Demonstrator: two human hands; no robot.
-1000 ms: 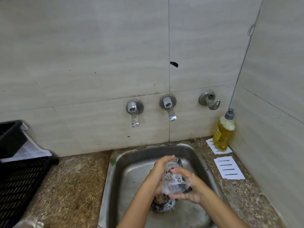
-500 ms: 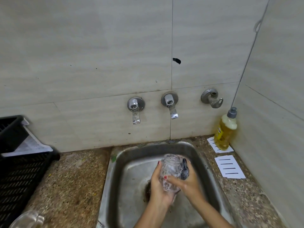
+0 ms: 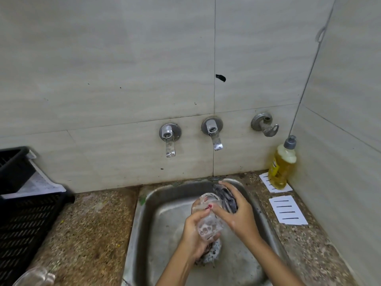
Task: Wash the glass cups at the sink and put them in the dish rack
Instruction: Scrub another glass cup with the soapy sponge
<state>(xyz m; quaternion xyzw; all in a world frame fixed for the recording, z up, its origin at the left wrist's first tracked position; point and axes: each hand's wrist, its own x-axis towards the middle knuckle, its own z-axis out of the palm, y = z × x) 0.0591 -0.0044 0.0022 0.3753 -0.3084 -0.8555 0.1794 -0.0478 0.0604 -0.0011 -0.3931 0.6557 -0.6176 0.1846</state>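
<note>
So, biggest first: pale tiled wall (image 3: 103,69) across the back and down the right side, and a speckled stone counter (image 3: 92,234) under it. A steel sink (image 3: 165,219) is set into the counter pretty much dead centre. The black plastic rack (image 3: 24,223) sits on the counter at the far left, well apart from the sink, with a white tray (image 3: 41,184) poking out behind it.

Both arms reach in over the sink. The left hand (image 3: 193,234) is wrapped round the cup (image 3: 208,226), fingers curled under its base end, holding it over the basin just above the drain (image 3: 212,252). The cup is tilted, mouth pointing up and toward the back wall, and it looks sudsy. The right hand (image 3: 239,213) grips a dark scrubber (image 3: 225,198), which is right up against the cup's rim. I can't tell whether it goes inside.

A yellow soap bottle (image 3: 281,168) stands in the right corner on one white card (image 3: 268,182), and another card (image 3: 287,210) lies just in front. There are two taps (image 3: 169,139) (image 3: 213,131) and a valve (image 3: 265,123) on the wall above the sink. A blurry second glass (image 3: 35,277) is on the counter at the bottom left, by the rack. Lastly, a small black mark (image 3: 220,78) on the tile.
</note>
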